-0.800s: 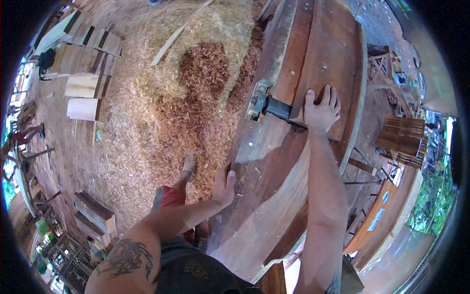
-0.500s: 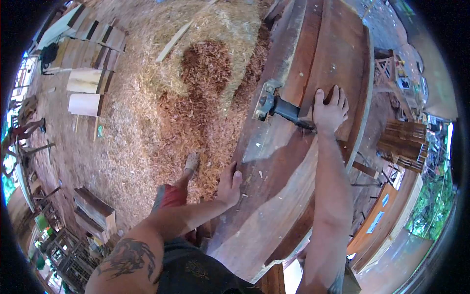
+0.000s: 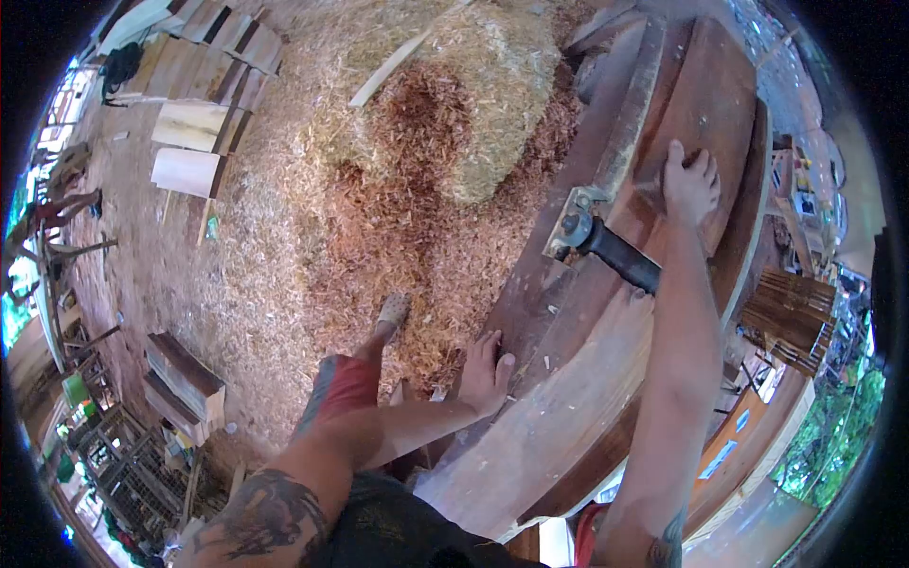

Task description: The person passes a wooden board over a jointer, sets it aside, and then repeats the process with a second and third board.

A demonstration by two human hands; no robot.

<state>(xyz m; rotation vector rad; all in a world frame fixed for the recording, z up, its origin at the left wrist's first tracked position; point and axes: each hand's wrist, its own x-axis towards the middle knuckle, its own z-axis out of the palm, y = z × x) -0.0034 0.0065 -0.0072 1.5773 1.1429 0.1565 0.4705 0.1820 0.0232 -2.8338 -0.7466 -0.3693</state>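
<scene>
A long, brown wooden workpiece [image 3: 559, 417] with stepped lengthwise faces stretches from below me toward the upper right. My left hand [image 3: 486, 379] rests on its left edge, fingers spread and holding nothing. Farther up, my right hand [image 3: 691, 187] lies on the reddish-brown wood, fingers apart and slightly curved. A dark patch shows beside its thumb; I cannot make out what it is. Between my hands lies a power tool [image 3: 620, 257] with a black cylindrical body and a metal head, like an angle grinder. My right forearm covers its rear end.
Wood shavings [image 3: 417, 218] cover the ground left of the workpiece, with a loose wooden strip [image 3: 393, 66] on them. Stacked boards [image 3: 189, 128] stand at the upper left, and wooden blocks [image 3: 185, 388] at the lower left. A person [image 3: 71, 208] is at the far left.
The view has shifted, so the workpiece and tool appear farther right. My right hand sits a little farther up the wood, away from the tool. My left hand remains at the edge.
</scene>
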